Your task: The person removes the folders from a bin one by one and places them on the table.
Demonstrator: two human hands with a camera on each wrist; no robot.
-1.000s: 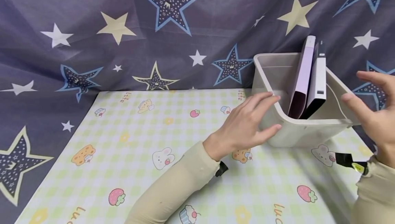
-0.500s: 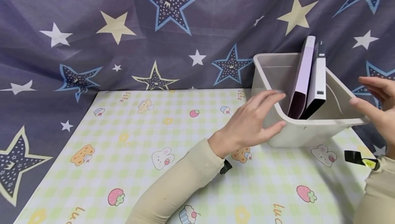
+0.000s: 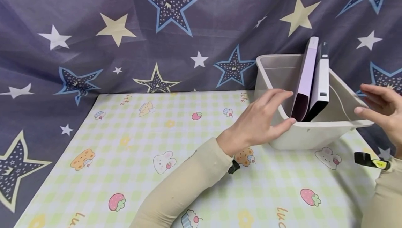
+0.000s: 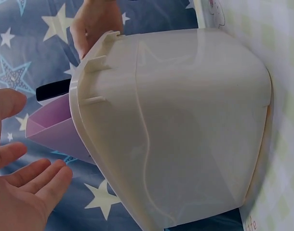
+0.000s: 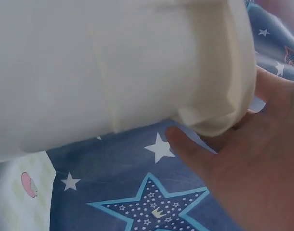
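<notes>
A white plastic bin (image 3: pixel 298 137) stands at the far right of the table. Inside it, a purple binder (image 3: pixel 306 69) and a white-and-black binder (image 3: pixel 321 79) stand side by side, rising past the rim. My left hand (image 3: pixel 259 119) is at the bin's left side, fingers spread and holding nothing; the left wrist view shows its fingers apart from the rim. Beside the right rim is my right hand (image 3: pixel 384 111), fingers loosely bent and thumb out. The right wrist view shows that hand close to the rim; whether its fingers touch it, I cannot tell.
A light green checked cloth (image 3: pixel 141 165) with cartoon prints covers the table. Behind it hangs a dark blue curtain (image 3: pixel 201 29) patterned with stars, close to the back of the bin.
My left hand has moved slightly right and up along the bin's left side. My right hand has shifted outward and down by the right rim. The bin and binders look unmoved.
</notes>
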